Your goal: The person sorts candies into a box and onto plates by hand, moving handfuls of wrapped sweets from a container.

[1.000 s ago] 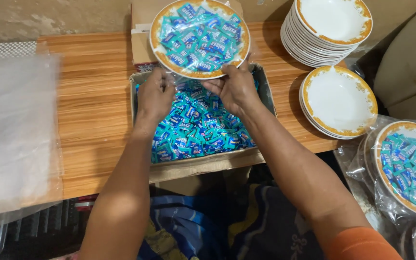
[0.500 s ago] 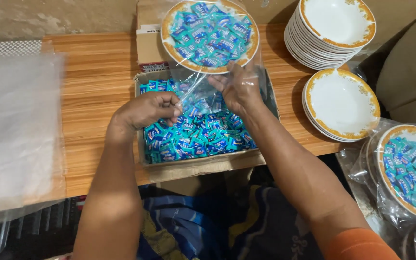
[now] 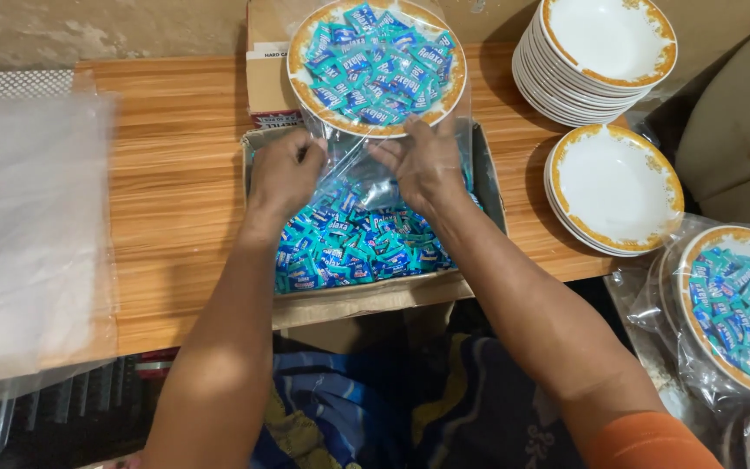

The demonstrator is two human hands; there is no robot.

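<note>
A gold-rimmed white plate (image 3: 305, 91) heaped with blue-wrapped candies sits inside a clear plastic bag (image 3: 359, 165) on a small cardboard box at the back of the wooden table. My left hand (image 3: 284, 174) and my right hand (image 3: 423, 165) each pinch the loose open end of that bag, just below the plate's near rim. Under my hands lies an open cardboard tray (image 3: 490, 187) full of the same blue candies (image 3: 358, 247).
A stack of empty gold-rimmed plates (image 3: 596, 52) stands at the back right, with a shorter stack (image 3: 614, 187) in front. A bagged candy plate (image 3: 740, 304) lies at the right edge. A pile of clear plastic sheets (image 3: 28, 226) covers the table's left side.
Both hands left the candy tray and came up to the bag's open end below the plate, drawing the plastic together.
</note>
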